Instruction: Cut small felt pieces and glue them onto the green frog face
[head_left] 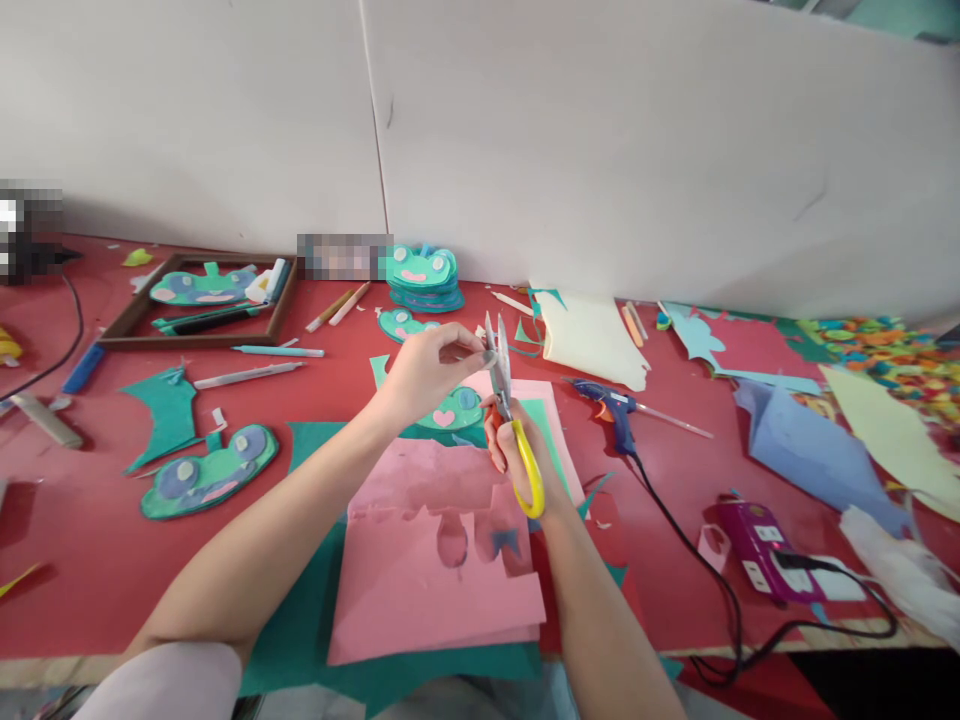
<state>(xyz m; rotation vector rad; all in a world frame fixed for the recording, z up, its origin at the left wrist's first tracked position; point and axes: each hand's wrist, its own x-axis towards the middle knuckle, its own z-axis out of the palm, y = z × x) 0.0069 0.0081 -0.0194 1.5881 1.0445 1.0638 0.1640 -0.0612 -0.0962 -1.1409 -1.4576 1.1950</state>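
My right hand (517, 450) is wrapped round the yellow handle of a pair of scissors (528, 470), its blades pointing up and slightly apart. My left hand (431, 365) pinches close beside the blades; whatever small piece lies between its fingertips is too small to make out. Below both hands lies a pink felt sheet (427, 600) with cut-out holes, on top of a dark green felt sheet (300, 600). Partly hidden behind my hands is a green felt frog face (450, 412) with a pink heart.
Another frog face (210, 475) lies at left, near a brown frame (112, 335) holding pens. Stacked frog pieces (424, 280) stand by the wall. At right are a glue gun (616, 410), its cord, a purple power strip (757, 550) and blue felt (817, 450).
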